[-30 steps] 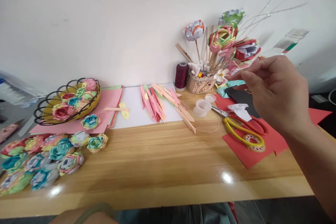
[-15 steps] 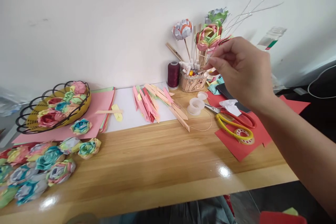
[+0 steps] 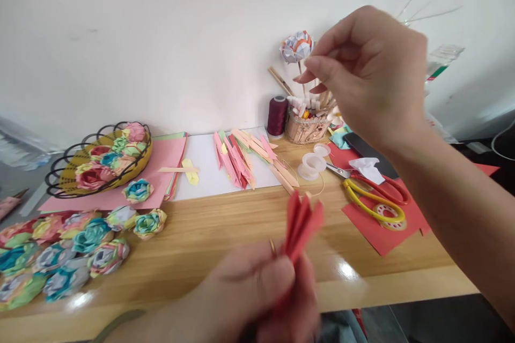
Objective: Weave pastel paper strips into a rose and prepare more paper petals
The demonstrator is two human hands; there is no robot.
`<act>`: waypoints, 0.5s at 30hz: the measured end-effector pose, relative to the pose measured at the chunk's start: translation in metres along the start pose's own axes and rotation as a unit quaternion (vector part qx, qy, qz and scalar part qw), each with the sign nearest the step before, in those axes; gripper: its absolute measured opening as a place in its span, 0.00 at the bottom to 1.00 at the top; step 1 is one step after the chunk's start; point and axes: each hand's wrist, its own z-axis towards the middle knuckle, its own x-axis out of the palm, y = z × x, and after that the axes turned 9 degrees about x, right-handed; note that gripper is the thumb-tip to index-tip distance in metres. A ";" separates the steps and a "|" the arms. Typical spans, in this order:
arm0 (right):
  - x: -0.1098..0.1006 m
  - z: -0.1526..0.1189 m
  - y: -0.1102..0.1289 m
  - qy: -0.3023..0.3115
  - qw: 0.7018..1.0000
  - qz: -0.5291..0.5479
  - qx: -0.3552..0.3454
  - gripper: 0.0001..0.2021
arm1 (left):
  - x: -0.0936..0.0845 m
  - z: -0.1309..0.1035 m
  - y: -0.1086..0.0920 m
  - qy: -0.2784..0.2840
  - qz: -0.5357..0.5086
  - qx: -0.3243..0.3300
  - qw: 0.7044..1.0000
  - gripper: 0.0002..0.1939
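Observation:
My left hand [image 3: 265, 292], low in front of me and blurred, is closed around a bundle of folded red paper [image 3: 300, 225]. The paper's pointed ends stick up past the thumb. A ring shows on one finger. Raised high at the right, my right hand [image 3: 366, 69] pinches thumb and forefinger together, and the other fingers are curled. What lies in that pinch is too thin to make out. Behind its fingertips stands a white and orange paper flower [image 3: 296, 46] on a stick. A thin pale thread [image 3: 322, 187] curves over the table between the hands.
Folded paper strips [image 3: 237, 161] lie on white paper. Left are a yellow basket [image 3: 66, 174] and several paper flowers [image 3: 92, 236]. A maroon thread spool [image 3: 277, 116], a container [image 3: 308, 129], a small plastic tub [image 3: 311, 167], scissors [image 3: 372, 206] and red sheets [image 3: 378, 244] are right.
My left hand has come into view from below, holding the red paper. My right hand has risen slightly; a thin pale strand showed at its fingertips before. The view has shifted a little.

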 end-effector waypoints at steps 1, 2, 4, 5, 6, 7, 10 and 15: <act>-0.002 -0.001 0.006 -0.012 1.000 0.008 -0.004 0.06 | -0.007 0.013 0.001 0.010 -0.017 0.033 0.999 0.19; -0.004 -0.003 0.012 -0.026 1.000 0.013 -0.003 0.06 | -0.014 0.025 0.003 -0.004 -0.028 0.079 0.996 0.17; -0.004 -0.013 0.022 -0.036 0.999 0.025 0.021 0.03 | -0.026 0.047 0.006 -0.039 -0.025 0.151 0.987 0.15; -0.003 -0.020 0.024 -0.024 0.998 0.039 0.054 0.02 | -0.031 0.055 0.007 -0.052 -0.018 0.171 0.984 0.14; 0.001 -0.028 0.024 0.007 0.994 0.064 0.087 0.03 | -0.036 0.062 0.008 -0.064 -0.009 0.187 0.980 0.13; 0.005 -0.037 0.021 0.052 0.988 0.079 0.122 0.03 | -0.039 0.067 0.009 -0.072 0.002 0.200 0.977 0.13; 0.025 -0.063 0.007 0.238 0.939 0.124 0.214 0.09 | -0.046 0.078 0.010 -0.103 0.049 0.213 0.970 0.12; 0.053 -0.087 -0.006 0.282 0.904 0.158 0.279 0.13 | -0.054 0.092 0.017 -0.177 0.200 0.279 0.922 0.12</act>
